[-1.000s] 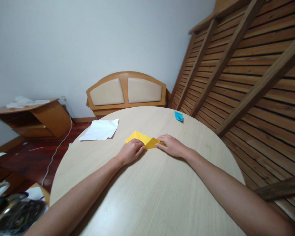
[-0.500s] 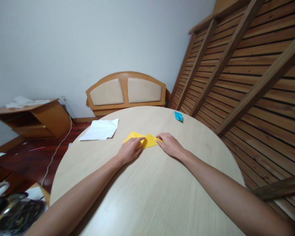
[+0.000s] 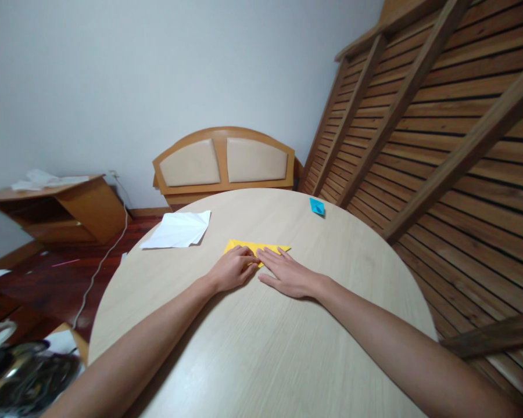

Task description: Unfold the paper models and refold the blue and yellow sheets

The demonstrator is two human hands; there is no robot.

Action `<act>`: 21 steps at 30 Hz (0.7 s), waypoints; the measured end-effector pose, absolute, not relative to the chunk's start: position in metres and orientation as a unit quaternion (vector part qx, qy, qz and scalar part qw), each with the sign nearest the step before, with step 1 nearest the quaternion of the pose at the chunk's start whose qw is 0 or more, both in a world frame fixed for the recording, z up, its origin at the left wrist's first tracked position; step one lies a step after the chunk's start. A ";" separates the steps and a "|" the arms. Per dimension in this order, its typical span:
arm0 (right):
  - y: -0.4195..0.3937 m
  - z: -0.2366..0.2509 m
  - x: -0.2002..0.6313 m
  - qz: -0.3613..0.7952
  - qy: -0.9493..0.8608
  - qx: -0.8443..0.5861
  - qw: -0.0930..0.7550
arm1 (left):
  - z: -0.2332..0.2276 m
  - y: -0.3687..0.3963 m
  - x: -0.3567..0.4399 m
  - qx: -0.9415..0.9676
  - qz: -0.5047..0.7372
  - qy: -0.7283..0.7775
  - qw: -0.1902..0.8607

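Note:
A folded sheet of yellow paper (image 3: 244, 243) lies on the table, its pointed end to the right and its near part hidden under my hands. My left hand (image 3: 234, 268) rests on the left half of the paper, fingers bent and close together, with the thumb near the index fingertip. Flat across the right half lies my right hand (image 3: 287, 273), fingers stretched out over the paper and thumb apart on the tabletop. The fingertips of both hands nearly meet at the middle of the paper.
Crumpled white sheets (image 3: 176, 229) lie at the table's left. A small blue folded paper piece (image 3: 317, 206) stands near the far right edge of the round table (image 3: 244, 348). A slatted wooden panel (image 3: 418, 145) leans at the right; a headboard (image 3: 222, 157) stands behind.
My right hand has moved left and flattened over the paper. The yellow paper's right part now lies folded to a point. My left hand has shifted slightly, its fingers more bent.

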State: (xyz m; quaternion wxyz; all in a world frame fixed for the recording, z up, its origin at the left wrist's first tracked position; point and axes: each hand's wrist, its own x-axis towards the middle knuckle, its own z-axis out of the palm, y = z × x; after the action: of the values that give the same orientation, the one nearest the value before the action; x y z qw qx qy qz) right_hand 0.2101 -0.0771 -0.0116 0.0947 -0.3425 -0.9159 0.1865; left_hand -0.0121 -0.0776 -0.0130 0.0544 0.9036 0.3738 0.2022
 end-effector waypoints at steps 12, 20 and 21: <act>-0.063 -0.006 0.224 0.175 -0.932 -0.278 0.155 | -0.016 -0.080 -0.010 0.856 0.257 0.437 0.098; -0.065 -0.004 0.223 0.161 -0.937 -0.241 0.193 | -0.019 -0.078 -0.007 0.891 0.180 0.411 0.069; -0.065 -0.005 0.222 0.163 -0.936 -0.243 0.194 | -0.017 -0.078 -0.007 0.895 0.173 0.407 0.063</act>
State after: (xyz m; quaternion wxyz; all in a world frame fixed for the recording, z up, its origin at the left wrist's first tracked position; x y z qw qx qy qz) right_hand 0.2224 -0.0654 -0.0048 0.1945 -0.2432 -0.9362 0.1629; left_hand -0.0066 -0.0781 -0.0173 0.0630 0.8946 0.4070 0.1732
